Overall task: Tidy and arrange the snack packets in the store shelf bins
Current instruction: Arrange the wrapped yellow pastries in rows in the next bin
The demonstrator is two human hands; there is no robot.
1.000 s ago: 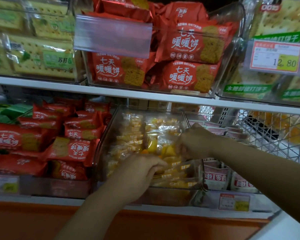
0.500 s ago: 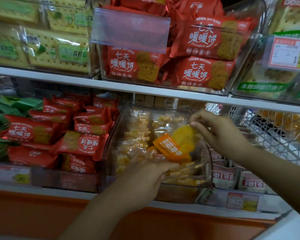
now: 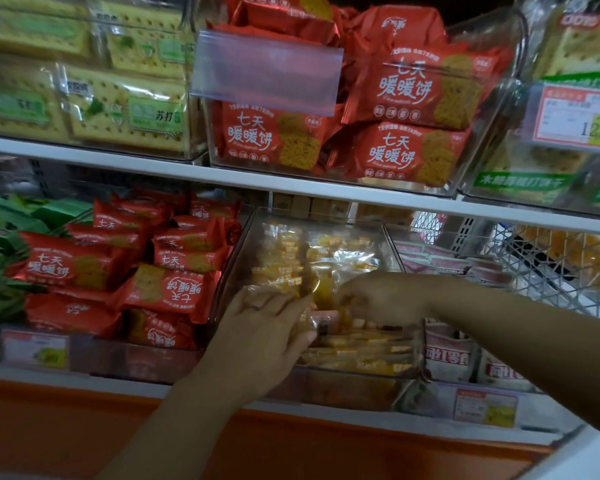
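The orange shelf base [image 3: 291, 445] spans the lower frame. At centre, in the clear bin [image 3: 354, 386], the left hand [image 3: 264, 327] presses straight, closed fingers on the front packets, apparently steadying them. The right hand [image 3: 381, 299] curls round a yellow packet [image 3: 321, 291], likely seating it. Red packets [image 3: 167, 292] crowd the bin on the left, and the upper shelf [image 3: 291, 183] overhangs beyond.

The red packets [image 3: 406, 88] bore white lettering and a tan biscuit picture. The yellow packets [image 3: 329, 261] were clear film over yellow-orange pieces, with orange bands. The leftmost packets [image 3: 4, 237] were green. The crackers [image 3: 125, 112] were pale yellow, dotted, green-labelled. The tag [image 3: 579, 116] was white, red-edged, with a yellow block. The base [image 3: 291, 445] was orange.
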